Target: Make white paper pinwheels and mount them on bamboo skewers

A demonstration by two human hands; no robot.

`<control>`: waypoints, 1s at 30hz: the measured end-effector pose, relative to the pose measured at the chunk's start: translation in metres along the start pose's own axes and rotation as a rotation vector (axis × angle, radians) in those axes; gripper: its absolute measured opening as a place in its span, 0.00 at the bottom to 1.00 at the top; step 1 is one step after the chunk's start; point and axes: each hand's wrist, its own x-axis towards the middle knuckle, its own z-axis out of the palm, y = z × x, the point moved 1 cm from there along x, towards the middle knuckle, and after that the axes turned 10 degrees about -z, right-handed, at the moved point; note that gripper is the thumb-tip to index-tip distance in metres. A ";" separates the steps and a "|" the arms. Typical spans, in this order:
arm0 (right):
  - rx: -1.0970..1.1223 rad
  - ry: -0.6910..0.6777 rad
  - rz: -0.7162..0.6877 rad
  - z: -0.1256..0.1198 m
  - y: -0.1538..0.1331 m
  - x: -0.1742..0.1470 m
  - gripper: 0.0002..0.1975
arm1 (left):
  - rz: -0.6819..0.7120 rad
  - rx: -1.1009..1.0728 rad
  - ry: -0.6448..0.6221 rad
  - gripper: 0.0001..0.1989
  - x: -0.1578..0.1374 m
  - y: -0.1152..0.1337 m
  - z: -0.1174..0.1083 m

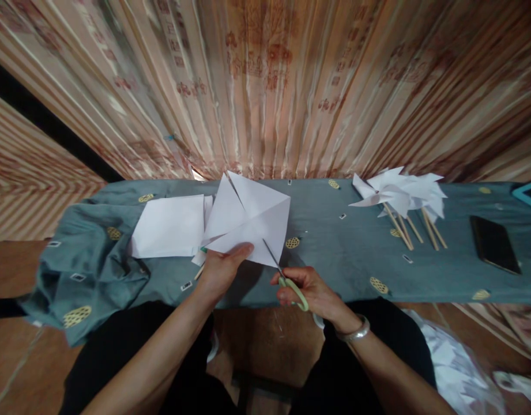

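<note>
A square sheet of white paper, with slits running in from its corners, is held up over the cloth. My left hand pinches its lower left edge, thumb on top and the other fingers hidden beneath. In my right hand are scissors with light green handles. Their blades lie across the sheet's lower corner, pointing up and left toward its middle. Left of the sheet, a stack of white paper lies on the cloth, partly under something near my left hand.
Several white paper pinwheels on wooden sticks lie to the right. Beyond them are a dark phone and a blue-edged device. The patterned green cloth covers the narrow table, backed by a curtain. A clear bag of white pieces stands low right.
</note>
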 end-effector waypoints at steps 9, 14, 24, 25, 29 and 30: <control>-0.004 0.017 -0.003 -0.002 0.000 0.000 0.25 | 0.025 0.049 -0.008 0.12 -0.004 0.000 0.002; 0.025 0.033 0.026 0.000 0.000 0.001 0.25 | 0.012 0.061 -0.006 0.13 -0.001 -0.003 0.001; 0.044 0.039 0.010 -0.001 0.004 0.001 0.28 | 0.084 0.055 -0.026 0.15 -0.006 -0.001 0.006; 0.050 0.040 0.005 -0.001 0.006 0.002 0.28 | 0.093 0.068 -0.028 0.15 -0.006 -0.001 0.006; 0.065 0.042 -0.005 0.000 0.009 0.002 0.27 | 0.102 0.101 -0.023 0.18 -0.006 -0.002 0.006; 0.071 0.043 -0.002 0.000 0.009 0.002 0.27 | 0.098 0.104 -0.027 0.18 -0.006 -0.002 0.006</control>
